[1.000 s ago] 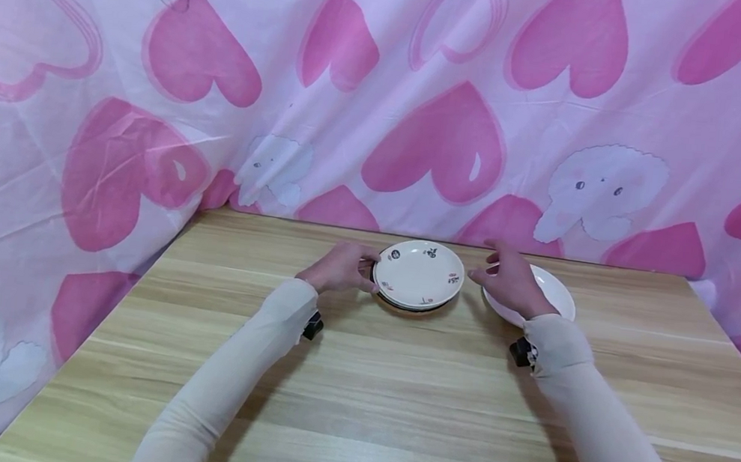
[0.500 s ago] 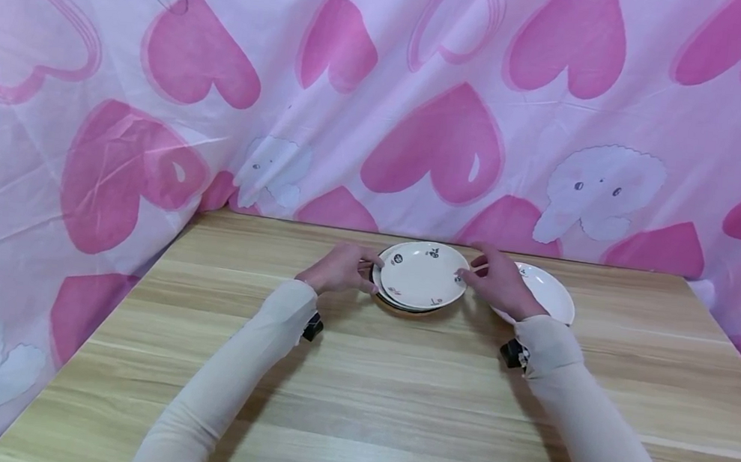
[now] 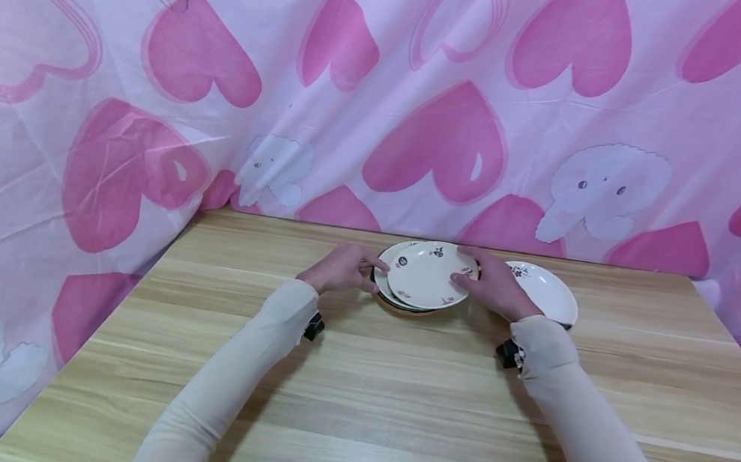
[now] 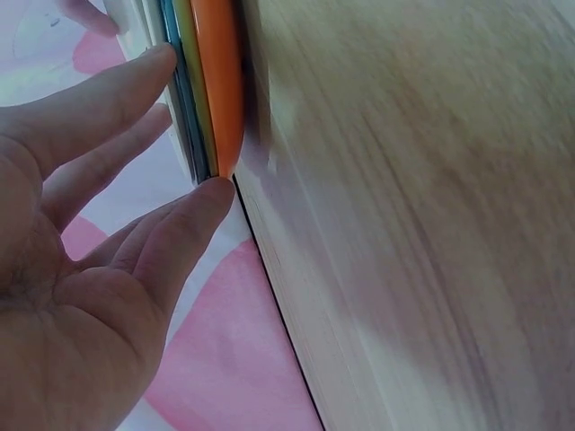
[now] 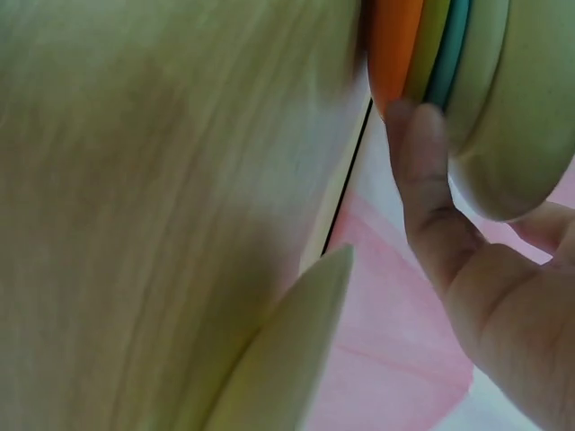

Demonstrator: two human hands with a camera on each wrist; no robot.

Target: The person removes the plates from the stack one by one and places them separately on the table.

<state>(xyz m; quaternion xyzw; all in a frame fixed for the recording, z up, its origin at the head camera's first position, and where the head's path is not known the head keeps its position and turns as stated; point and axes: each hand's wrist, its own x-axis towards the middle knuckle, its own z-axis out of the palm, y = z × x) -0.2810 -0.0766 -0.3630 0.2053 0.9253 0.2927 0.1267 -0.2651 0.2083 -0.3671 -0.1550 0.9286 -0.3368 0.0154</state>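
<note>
A stack of plates (image 3: pixel 382 277) sits at the back middle of the table; orange, yellow, teal and white rims show in its side in the wrist views. Its top white plate (image 3: pixel 430 275) has small dark prints and lies shifted right, baring the left of the plate beneath. My right hand (image 3: pixel 497 284) grips this top plate at its right rim, thumb over the face. At the stack's left side is my left hand (image 3: pixel 339 268), its extended thumb and fingers touching the rims, spread apart in the left wrist view.
Right of the stack, a white plate (image 3: pixel 550 295) with a dark flower print lies partly behind my right hand. The wooden table (image 3: pixel 393 406) meets a pink heart-printed curtain (image 3: pixel 434 140) along its back edge.
My right hand has come left from over the separate plate and taken hold of the top plate. That plate has slid right across the stack. The left hand has stayed in place.
</note>
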